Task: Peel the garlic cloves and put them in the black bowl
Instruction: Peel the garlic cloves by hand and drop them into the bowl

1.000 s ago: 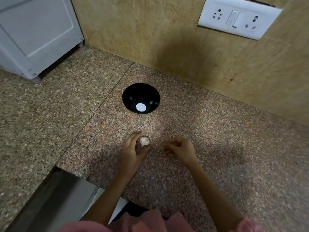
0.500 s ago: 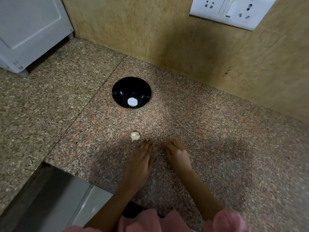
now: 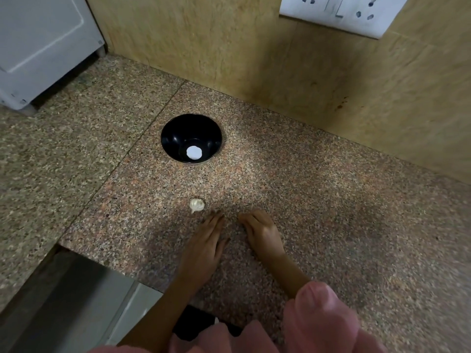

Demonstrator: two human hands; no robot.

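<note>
The speckled granite worktop point(image 3: 344, 225) runs back to a tan stone wall point(image 3: 216, 42). A seam crosses it diagonally to the left of the bowl. At the near left its edge is cut away, and a grey metal surface point(image 3: 71, 301) lies lower there. A white appliance point(image 3: 38, 47) stands in the far left corner, and bare granite spreads wide to the right of the hands. The black bowl point(image 3: 178, 131) sits upright toward the back wall, well apart from both hands. It holds a round white patch point(image 3: 194, 152) at its bottom; whether this is a clove or a glint cannot be told. One garlic clove point(image 3: 196, 205), pale and with its skin on, lies on the worktop between the bowl and the near edge, just beyond the left fingertips and not touched by them. The left hand point(image 3: 204, 245) and right hand point(image 3: 262, 233) lie palm-down side by side with a narrow gap between them, fingers straight, holding nothing. A pink sleeve point(image 3: 318, 317) covers the right forearm. A white socket plate point(image 3: 339, 14) on the wall shows no legible writing.
</note>
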